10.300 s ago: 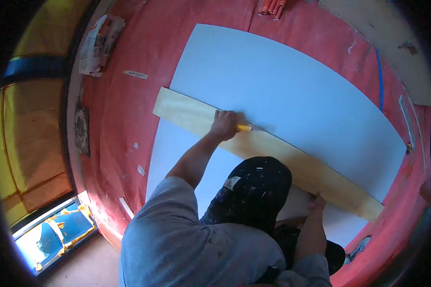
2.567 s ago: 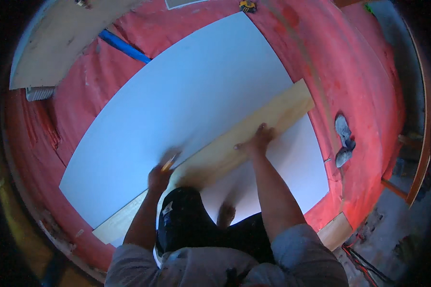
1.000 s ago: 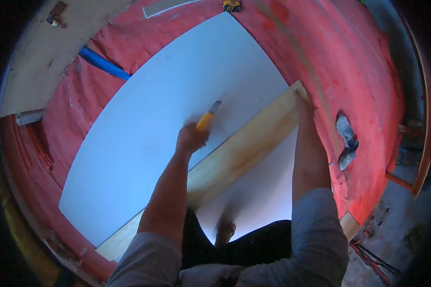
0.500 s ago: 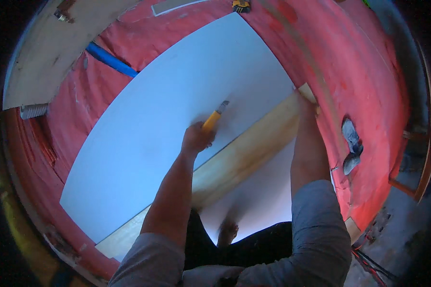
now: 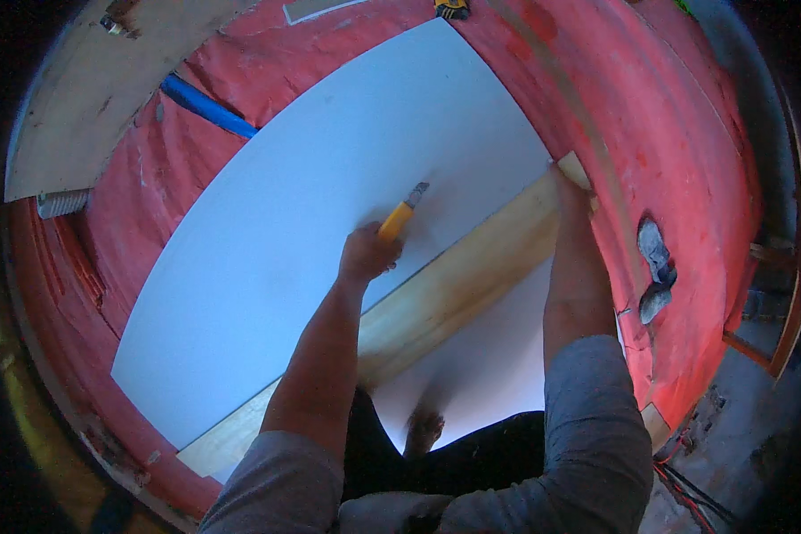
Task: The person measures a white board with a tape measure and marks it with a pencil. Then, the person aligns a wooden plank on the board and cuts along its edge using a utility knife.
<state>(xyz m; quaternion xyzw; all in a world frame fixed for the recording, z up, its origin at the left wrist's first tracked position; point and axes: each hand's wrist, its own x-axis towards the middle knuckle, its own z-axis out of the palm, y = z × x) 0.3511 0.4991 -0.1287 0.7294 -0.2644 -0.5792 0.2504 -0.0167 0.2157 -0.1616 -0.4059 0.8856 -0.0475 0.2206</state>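
A yellow-handled utility knife [image 5: 395, 222] is held in my left hand [image 5: 370, 254], its metal tip pointing up and to the right, over a large white panel [image 5: 329, 151]. Across the panel, slanting from lower left to upper right, lies a long wooden board [image 5: 458, 298]. At the board's far right end, my right hand [image 5: 575, 189] grips it by the panel's edge; its fingers are mostly hidden. Below the board another stretch of white panel shows, with my bare foot [image 5: 424, 431] on it.
Red sheeting [image 5: 685, 160] spreads under and around the panel. A yellow-black tape measure [image 5: 452, 9] sits by its far corner. Grey crumpled cloth items [image 5: 655, 271] lie at right. A blue tube [image 5: 206, 107] and a plywood sheet [image 5: 71, 116] are at upper left; cables [image 5: 690, 494] lie lower right.
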